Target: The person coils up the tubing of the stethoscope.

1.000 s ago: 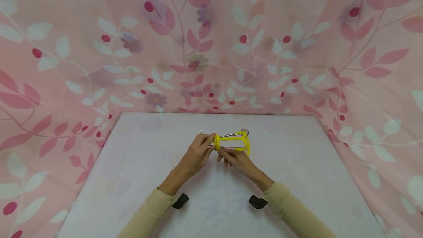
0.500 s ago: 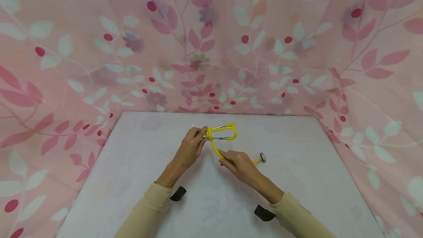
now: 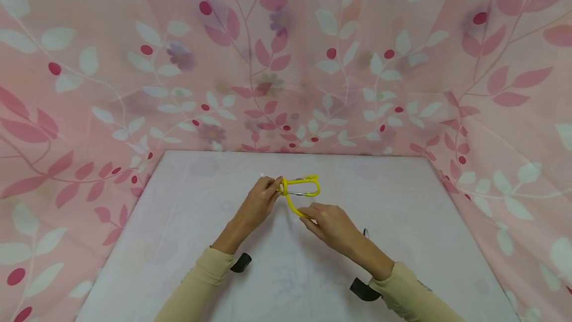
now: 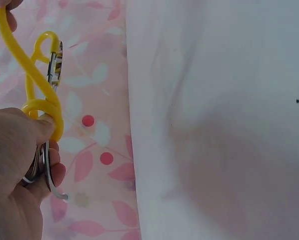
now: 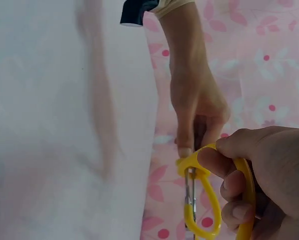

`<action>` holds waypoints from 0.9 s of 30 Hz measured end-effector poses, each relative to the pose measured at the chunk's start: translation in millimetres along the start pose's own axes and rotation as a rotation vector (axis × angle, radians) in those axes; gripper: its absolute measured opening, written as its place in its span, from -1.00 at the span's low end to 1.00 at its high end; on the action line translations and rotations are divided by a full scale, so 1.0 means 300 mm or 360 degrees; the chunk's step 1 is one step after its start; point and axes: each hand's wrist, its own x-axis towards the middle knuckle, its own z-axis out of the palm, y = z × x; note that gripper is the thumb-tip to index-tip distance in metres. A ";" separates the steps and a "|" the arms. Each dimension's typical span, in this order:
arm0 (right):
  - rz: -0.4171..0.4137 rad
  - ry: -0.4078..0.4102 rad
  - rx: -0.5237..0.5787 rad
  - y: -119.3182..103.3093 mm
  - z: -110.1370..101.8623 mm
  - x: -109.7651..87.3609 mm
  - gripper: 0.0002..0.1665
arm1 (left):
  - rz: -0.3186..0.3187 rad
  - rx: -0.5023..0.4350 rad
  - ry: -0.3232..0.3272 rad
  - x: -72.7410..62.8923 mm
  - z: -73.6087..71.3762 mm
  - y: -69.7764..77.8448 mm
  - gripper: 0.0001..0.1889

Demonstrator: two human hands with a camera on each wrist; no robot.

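Note:
A stethoscope (image 3: 318, 189) with yellow tubing and metal ear tubes is held between both hands above the table. My left hand (image 3: 256, 200) pinches it where a yellow loop (image 4: 58, 117) wraps round the metal tubes; a pale ear tip (image 4: 63, 196) sticks out below those fingers in the left wrist view. The folded Y part of the tubing points right, away from the left hand. My right hand (image 3: 332, 225) grips the free length of tubing (image 5: 249, 195) a short way from the loop. The round chest piece (image 3: 366, 233) shows partly behind the right forearm.
A white-covered table (image 3: 201, 287) lies under the hands. Pink leaf-patterned cloth (image 3: 286, 63) hangs behind it and at both sides. Dark wrist-worn devices, one at the left cuff (image 3: 242, 263) and one at the right cuff (image 3: 364, 289), sit below the wrists.
The right hand has drawn the tubing away from the loop, down and to the right. The chest piece has swung from the loop's far end to behind the right forearm. The left hand shifted slightly left.

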 end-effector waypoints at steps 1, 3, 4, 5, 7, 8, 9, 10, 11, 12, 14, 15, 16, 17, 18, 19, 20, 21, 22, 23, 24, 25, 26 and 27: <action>-0.0019 0.0026 -0.0030 0.001 -0.003 0.003 -0.80 | 0.0002 0.0003 -0.0006 -0.001 0.001 0.002 -0.53; -0.0043 0.0066 -0.0088 0.004 -0.014 0.009 -0.80 | 0.0008 0.0017 -0.0018 -0.006 0.005 0.007 -0.53; -0.0055 0.0081 -0.0118 0.008 -0.018 0.013 -0.79 | 0.0012 0.0026 -0.0026 -0.008 0.009 0.009 -0.54; -0.0064 0.0090 -0.0143 0.011 -0.024 0.017 -0.78 | 0.0013 0.0035 -0.0045 -0.011 0.011 0.012 -0.54; -0.0086 0.0105 -0.0189 0.021 -0.037 0.026 -0.77 | 0.0020 0.0047 -0.0082 -0.016 0.018 0.020 -0.55; -0.0096 0.0109 -0.0214 0.026 -0.044 0.031 -0.75 | 0.0023 0.0053 -0.0107 -0.019 0.022 0.024 -0.55; -0.0105 0.0114 -0.0225 0.033 -0.049 0.037 -0.74 | 0.0027 0.0058 -0.0133 -0.022 0.026 0.028 -0.56; -0.0113 0.0122 -0.0234 0.041 -0.053 0.042 -0.73 | 0.0029 0.0056 -0.0159 -0.025 0.029 0.034 -0.56; -0.0120 0.0131 -0.0238 0.050 -0.058 0.049 -0.73 | 0.0029 0.0054 -0.0184 -0.027 0.031 0.039 -0.56; -0.0121 0.0146 -0.0234 0.060 -0.061 0.055 -0.73 | 0.0030 0.0041 -0.0200 -0.028 0.033 0.044 -0.55; -0.0123 0.0178 -0.0227 0.081 -0.067 0.068 -0.74 | 0.0031 0.0018 -0.0225 -0.031 0.033 0.056 -0.54; -0.0118 0.0193 -0.0210 0.093 -0.069 0.074 -0.75 | 0.0036 0.0000 -0.0230 -0.031 0.032 0.063 -0.53; -0.0120 0.0207 -0.0201 0.103 -0.073 0.080 -0.75 | 0.0041 -0.0016 -0.0238 -0.030 0.030 0.069 -0.52; -0.0122 0.0219 -0.0196 0.113 -0.077 0.086 -0.76 | 0.0053 -0.0031 -0.0241 -0.029 0.029 0.075 -0.52; -0.0119 0.0225 -0.0184 0.122 -0.081 0.092 -0.76 | 0.0069 -0.0047 -0.0239 -0.028 0.027 0.081 -0.51; -0.0117 0.0227 -0.0178 0.130 -0.085 0.098 -0.76 | 0.0087 -0.0057 -0.0244 -0.025 0.023 0.087 -0.52; -0.0114 0.0222 -0.0164 0.138 -0.089 0.104 -0.75 | 0.0109 -0.0070 -0.0244 -0.023 0.021 0.092 -0.52; -0.0113 0.0215 -0.0150 0.147 -0.093 0.109 -0.75 | 0.0128 -0.0071 -0.0250 -0.020 0.018 0.098 -0.53; -0.0109 0.0198 -0.0130 0.155 -0.096 0.115 -0.75 | 0.0145 -0.0071 -0.0255 -0.018 0.014 0.103 -0.53; -0.0097 0.0181 -0.0111 0.164 -0.098 0.120 -0.75 | 0.0159 -0.0067 -0.0257 -0.015 0.010 0.108 -0.53; -0.0082 0.0164 -0.0090 0.174 -0.099 0.125 -0.75 | 0.0168 -0.0069 -0.0258 -0.013 0.005 0.114 -0.52; -0.0068 0.0151 -0.0061 0.185 -0.099 0.130 -0.74 | 0.0176 -0.0062 -0.0263 -0.011 0.001 0.118 -0.52; -0.0058 0.0142 -0.0029 0.195 -0.099 0.134 -0.73 | 0.0182 -0.0056 -0.0263 -0.009 -0.003 0.122 -0.52; -0.0050 0.0137 0.0005 0.207 -0.098 0.137 -0.74 | 0.0181 -0.0047 -0.0267 -0.008 -0.008 0.126 -0.51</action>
